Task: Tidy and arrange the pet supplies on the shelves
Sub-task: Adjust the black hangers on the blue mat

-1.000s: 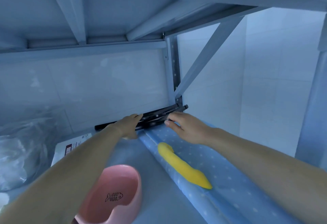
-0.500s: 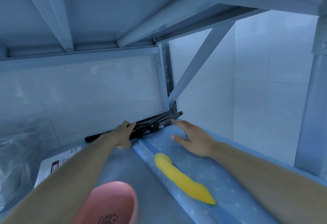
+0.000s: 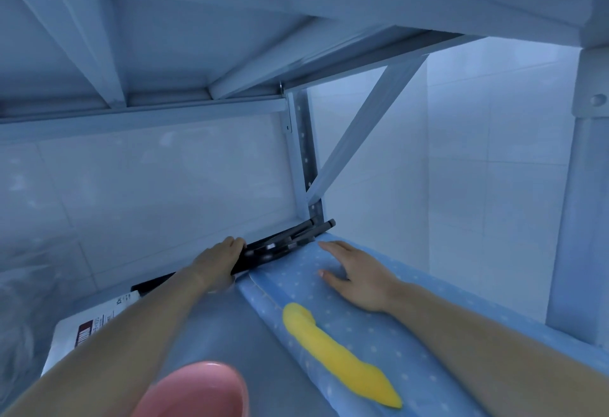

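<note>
A person's left hand [image 3: 219, 260] reaches to the far back of a metal shelf [image 3: 230, 327], its fingers [image 3: 235, 242] curled over a bundle of black folded rods [image 3: 290, 238] that lies along the back edge, its far end tucked against the corner upright [image 3: 304, 159]. The right hand [image 3: 357, 276], which a second ago pinched the right end of that bundle, has let go and now rests palm-down, fingers straight, on the blue dotted mat [image 3: 290, 275] just beside it. The release suggests the rods are judged to be in place at the rear, with only the left hand holding them there. A yellow chew toy [image 3: 329, 350] lies on the mat nearer the camera, well apart from both hands. A pink bowl [image 3: 194, 390] sits at the near edge, its rim only partly in view, and a white labelled packet [image 3: 95, 324] lies to the left under the left forearm. The mat, toy and bowl likely remain to be arranged.
</note>
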{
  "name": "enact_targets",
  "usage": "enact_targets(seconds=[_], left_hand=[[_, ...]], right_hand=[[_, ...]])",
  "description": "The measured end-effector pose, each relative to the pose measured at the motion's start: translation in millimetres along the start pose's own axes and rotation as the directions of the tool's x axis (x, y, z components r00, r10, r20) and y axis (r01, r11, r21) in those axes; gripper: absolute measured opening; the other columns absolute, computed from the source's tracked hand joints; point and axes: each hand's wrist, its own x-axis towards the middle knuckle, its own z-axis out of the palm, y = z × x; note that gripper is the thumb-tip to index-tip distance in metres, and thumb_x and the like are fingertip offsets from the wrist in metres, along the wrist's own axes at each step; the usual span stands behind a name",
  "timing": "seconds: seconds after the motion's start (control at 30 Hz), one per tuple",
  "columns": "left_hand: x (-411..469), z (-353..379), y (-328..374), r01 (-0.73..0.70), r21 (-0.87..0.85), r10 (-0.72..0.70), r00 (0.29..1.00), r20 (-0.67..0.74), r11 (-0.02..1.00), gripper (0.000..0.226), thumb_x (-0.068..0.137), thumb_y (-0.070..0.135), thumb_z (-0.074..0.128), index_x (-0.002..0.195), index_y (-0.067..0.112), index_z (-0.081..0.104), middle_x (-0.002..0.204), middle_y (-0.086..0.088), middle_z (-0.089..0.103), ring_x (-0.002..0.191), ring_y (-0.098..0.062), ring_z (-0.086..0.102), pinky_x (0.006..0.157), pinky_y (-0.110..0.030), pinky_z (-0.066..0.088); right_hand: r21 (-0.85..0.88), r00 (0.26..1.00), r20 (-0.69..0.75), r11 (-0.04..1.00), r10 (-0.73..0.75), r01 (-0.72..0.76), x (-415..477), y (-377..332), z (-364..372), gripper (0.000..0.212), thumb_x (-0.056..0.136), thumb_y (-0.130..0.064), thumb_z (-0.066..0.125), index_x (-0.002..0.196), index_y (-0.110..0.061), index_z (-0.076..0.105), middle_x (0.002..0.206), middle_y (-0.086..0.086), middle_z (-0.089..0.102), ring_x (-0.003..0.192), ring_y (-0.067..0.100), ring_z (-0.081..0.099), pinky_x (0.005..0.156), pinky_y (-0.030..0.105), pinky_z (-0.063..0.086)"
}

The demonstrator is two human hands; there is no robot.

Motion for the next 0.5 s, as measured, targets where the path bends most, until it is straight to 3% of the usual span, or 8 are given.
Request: enact_targets(seconds=[0.07,0.2,0.33,0.5], left_hand=[[-4.7,-4.6,3.0,-0.002,0.016,0.002,1.000,0.000,1.000,0.036,0.081,0.015,0.057,0.113,0.015,0.040,0.114,-0.006,0.043,0.101,-0.025,0.052,0.081,-0.037,0.045],[-13.2,-15.0,6.5,0.008,-0.014,-0.008,0.998,-0.055,1.000,0.032,0.081,0.012,0.055,0.109,0.012,0.040,0.107,-0.006,0.043,0.095,-0.024,0.050,0.073,-0.035,0.044],[-19.5,-34.1,7.7,-0.006,-0.024,0.002,0.991,-0.137,1.000,0.021,0.084,0.012,0.051,0.096,0.016,0.036,0.093,-0.003,0.049,0.084,-0.019,0.045,0.067,-0.030,0.039],[-28.5,-57.6,19.6,0.015,0.048,-0.002,0.967,-0.256,0.999,0.017,0.085,0.011,0.048,0.097,0.015,0.036,0.096,-0.003,0.051,0.092,-0.024,0.046,0.077,-0.036,0.041]], right_hand=[[0.011,0.999,-0.033,1.000,0.001,0.000,0.4,-0.1,-0.2,0.059,0.094,-0.043,0.046,0.146,-0.024,0.026,0.149,-0.009,0.032,0.130,0.013,0.039,0.106,0.024,0.031],[0.043,0.994,-0.107,0.999,-0.001,0.006,0.3,0.5,0.2,0.060,0.092,-0.040,0.051,0.145,-0.022,0.027,0.145,-0.009,0.036,0.120,0.013,0.045,0.096,0.017,0.033],[0.124,0.987,-0.162,0.992,0.005,0.015,1.6,-0.6,-1.7,0.065,0.089,-0.037,0.057,0.145,-0.021,0.027,0.146,-0.007,0.036,0.131,0.009,0.038,0.107,0.030,0.036],[0.239,0.961,-0.277,0.969,0.005,0.064,6.8,-11.5,-25.9,0.074,0.081,-0.040,0.068,0.143,-0.026,0.030,0.142,-0.014,0.038,0.128,0.002,0.038,0.106,0.026,0.036]])
